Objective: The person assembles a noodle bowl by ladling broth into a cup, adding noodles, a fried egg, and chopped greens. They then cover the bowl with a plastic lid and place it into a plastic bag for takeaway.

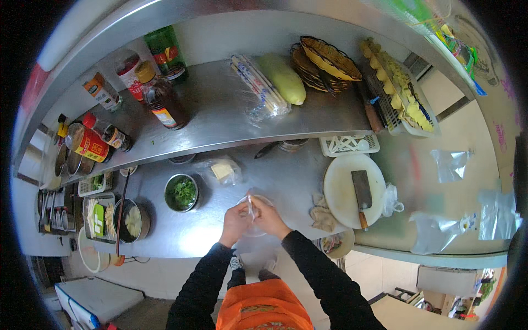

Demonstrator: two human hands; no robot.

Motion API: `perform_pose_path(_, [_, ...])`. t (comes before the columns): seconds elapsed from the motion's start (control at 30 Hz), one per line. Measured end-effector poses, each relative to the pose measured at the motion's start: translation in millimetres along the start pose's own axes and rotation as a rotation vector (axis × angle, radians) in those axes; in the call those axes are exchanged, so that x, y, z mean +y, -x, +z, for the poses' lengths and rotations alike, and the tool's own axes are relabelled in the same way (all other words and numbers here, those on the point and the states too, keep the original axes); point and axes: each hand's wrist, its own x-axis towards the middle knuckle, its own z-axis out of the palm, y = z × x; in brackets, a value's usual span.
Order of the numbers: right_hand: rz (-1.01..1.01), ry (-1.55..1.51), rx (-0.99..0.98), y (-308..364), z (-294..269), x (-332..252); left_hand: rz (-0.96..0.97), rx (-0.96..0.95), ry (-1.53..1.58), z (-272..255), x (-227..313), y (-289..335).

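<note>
Near the front edge of the steel counter, my left hand [236, 221] and my right hand [270, 218] meet with bent fingers. Both pinch a thin see-through plastic piece [251, 208] that rises between the fingertips; its exact kind is not plain. Beneath the hands shows part of a pale round rim [256, 233], mostly covered by them. A metal bowl of chopped green herbs [184, 191] stands to the left. Behind the hands lies a pale yellow block [222, 170] in a plastic bag.
Right of my hands, a cleaver [362, 190] rests on a round white cutting board [336, 181], beside a crumpled cloth [322, 213]. At left stands a dark pot [144, 225] with pale pieces inside. Overhead, a steel shelf [214, 104] carries bottles, a long green gourd [283, 80] and woven baskets [330, 58].
</note>
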Motion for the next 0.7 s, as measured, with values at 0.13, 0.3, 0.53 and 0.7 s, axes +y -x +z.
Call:
perform_pose_path(0.13, [-0.018, 0.163, 0.016, -6, -2, -3, 0.083, 0.13, -0.196, -16, -10, -16])
perform_pose_path(0.3, [0.343, 0.227, -0.219, -5, -43, -5, 0.092, 0.42, -0.475, -53, -27, -6])
perform_pose_path(0.53, [0.482, -0.379, -0.353, -7, -81, 6, 0.019, 0.296, -0.668, -45, -26, 11])
perform_pose_path(0.7, [0.454, -0.166, -0.428, -6, -88, 10, 0.147, 0.032, -0.405, -28, -24, 14])
